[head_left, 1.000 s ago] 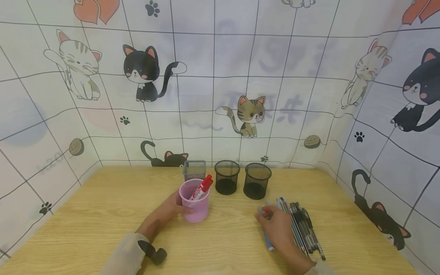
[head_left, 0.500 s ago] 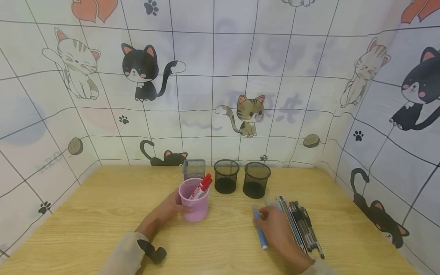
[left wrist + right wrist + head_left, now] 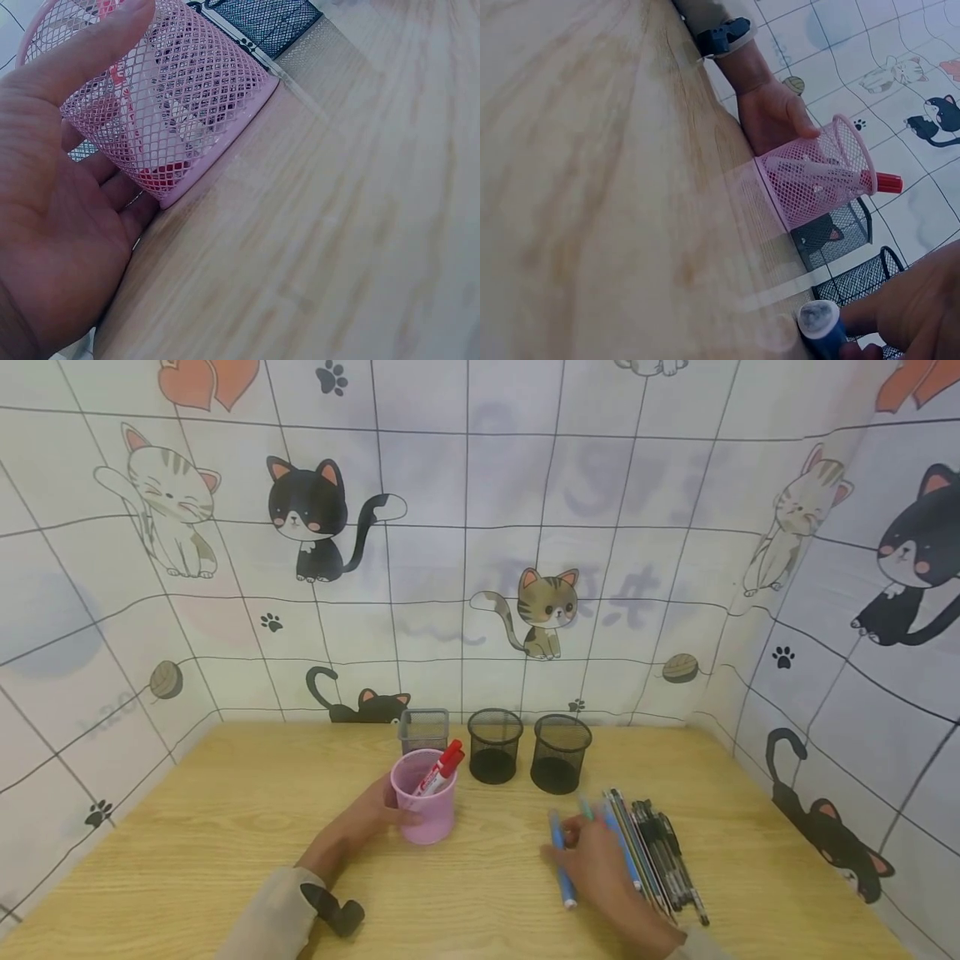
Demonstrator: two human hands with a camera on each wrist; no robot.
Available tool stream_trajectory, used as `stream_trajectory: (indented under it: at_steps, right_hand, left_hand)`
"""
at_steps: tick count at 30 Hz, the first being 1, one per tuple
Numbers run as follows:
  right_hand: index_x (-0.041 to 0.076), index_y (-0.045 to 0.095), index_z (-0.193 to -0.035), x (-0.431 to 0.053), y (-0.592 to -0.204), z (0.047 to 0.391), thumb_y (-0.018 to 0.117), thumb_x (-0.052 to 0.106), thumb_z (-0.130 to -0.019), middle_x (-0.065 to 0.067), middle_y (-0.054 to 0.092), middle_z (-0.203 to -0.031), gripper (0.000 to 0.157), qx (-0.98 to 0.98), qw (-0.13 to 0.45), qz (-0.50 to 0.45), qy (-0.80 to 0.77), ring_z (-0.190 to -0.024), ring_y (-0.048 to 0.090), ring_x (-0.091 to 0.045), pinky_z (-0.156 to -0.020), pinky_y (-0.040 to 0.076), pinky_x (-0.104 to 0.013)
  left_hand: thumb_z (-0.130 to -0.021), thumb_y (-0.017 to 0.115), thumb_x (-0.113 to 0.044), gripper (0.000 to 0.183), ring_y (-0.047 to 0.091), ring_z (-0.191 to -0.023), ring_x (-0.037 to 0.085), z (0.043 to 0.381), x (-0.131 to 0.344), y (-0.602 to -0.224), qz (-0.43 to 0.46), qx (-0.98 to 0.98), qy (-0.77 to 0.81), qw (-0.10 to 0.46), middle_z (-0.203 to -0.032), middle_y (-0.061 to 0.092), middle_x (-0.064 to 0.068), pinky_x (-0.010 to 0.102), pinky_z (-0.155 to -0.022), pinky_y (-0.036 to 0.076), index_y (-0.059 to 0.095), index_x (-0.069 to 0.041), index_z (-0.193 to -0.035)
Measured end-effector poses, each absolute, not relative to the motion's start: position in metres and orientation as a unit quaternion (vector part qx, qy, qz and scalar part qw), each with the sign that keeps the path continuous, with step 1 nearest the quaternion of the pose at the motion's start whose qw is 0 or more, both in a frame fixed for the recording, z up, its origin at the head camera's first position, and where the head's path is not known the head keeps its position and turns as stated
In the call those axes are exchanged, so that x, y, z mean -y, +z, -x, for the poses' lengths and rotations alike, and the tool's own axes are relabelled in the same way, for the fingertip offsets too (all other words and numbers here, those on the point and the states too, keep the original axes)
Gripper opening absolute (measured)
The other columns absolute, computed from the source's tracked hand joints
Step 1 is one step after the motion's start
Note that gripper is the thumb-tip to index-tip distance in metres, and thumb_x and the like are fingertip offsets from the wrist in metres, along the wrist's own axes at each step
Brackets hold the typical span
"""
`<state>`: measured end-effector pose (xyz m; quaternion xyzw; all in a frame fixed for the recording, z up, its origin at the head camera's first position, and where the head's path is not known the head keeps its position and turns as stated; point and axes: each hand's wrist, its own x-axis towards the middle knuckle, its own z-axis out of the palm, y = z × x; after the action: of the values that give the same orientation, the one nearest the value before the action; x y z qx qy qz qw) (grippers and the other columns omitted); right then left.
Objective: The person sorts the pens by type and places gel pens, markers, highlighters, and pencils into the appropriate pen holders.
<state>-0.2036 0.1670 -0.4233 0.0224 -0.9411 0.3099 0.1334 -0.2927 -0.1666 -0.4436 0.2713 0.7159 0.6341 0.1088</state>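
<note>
My left hand (image 3: 371, 814) grips the side of a pink mesh pen cup (image 3: 429, 823), which stands upright on the table. Red-capped markers (image 3: 442, 770) lean inside it; in the left wrist view they show through the mesh, behind the thumb (image 3: 97, 49). To the right, my right hand (image 3: 598, 864) pinches a blue marker (image 3: 566, 889) between thumb and fingers, low over the wood. The right wrist view shows this marker's white end (image 3: 819, 318) close up. Another blue marker (image 3: 626, 852) lies beside that hand, and a green-tipped pen (image 3: 586, 808) is partly hidden behind the fingers.
Several black and clear pens (image 3: 667, 856) lie in a bundle right of my right hand. Behind the pink cup stand a square grey mesh holder (image 3: 425, 727) and two round black mesh cups, the middle one (image 3: 495, 747) and the right one (image 3: 561, 756). A cat-patterned wall covering (image 3: 420, 635) rises behind.
My right hand has shifted slightly left with the blue marker, away from the pen bundle, uncovering another blue marker. My left hand and the pink cup have stayed in place.
</note>
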Motion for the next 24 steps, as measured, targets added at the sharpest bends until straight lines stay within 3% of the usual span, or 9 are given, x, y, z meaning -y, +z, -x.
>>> stream_trajectory:
  at_steps: [4, 11, 24]
  right_hand:
    - [-0.005, 0.066, -0.096, -0.1657, -0.4236, 0.2012, 0.082, 0.015, -0.072, 0.002, 0.059, -0.069, 0.035, 0.942, 0.121, -0.027, 0.313, -0.057, 0.050, -0.008, -0.052, 0.045, -0.025]
    - [-0.001, 0.068, -0.083, -0.1672, -0.4260, 0.2033, 0.078, 0.010, -0.070, 0.001, 0.063, -0.066, 0.019, 0.936, 0.126, -0.036, 0.328, -0.058, 0.057, -0.009, -0.050, 0.047, -0.025]
    - [-0.004, 0.070, -0.086, -0.1709, -0.4246, 0.2085, 0.072, 0.007, -0.074, -0.005, 0.066, -0.068, 0.017, 0.921, 0.111, -0.032, 0.372, -0.046, 0.054, -0.008, -0.043, 0.045, -0.023]
  left_hand:
    - [-0.078, 0.077, -0.005, 0.082, 0.039, -0.130, 0.024, 0.2932, 0.1651, -0.4433, -0.275, -0.716, 0.633, 0.107, -0.141, 0.044, 0.005, 0.045, -0.110, 0.023, 0.033, -0.017, -0.146]
    - [-0.078, 0.077, -0.006, 0.082, 0.039, -0.130, 0.025, 0.2929, 0.1654, -0.4441, -0.277, -0.714, 0.635, 0.105, -0.141, 0.044, 0.005, 0.046, -0.110, 0.023, 0.034, -0.017, -0.146]
    - [-0.077, 0.078, -0.008, 0.083, 0.039, -0.130, 0.026, 0.2918, 0.1660, -0.4437, -0.277, -0.714, 0.634, 0.108, -0.142, 0.044, 0.008, 0.044, -0.109, 0.025, 0.032, -0.014, -0.147]
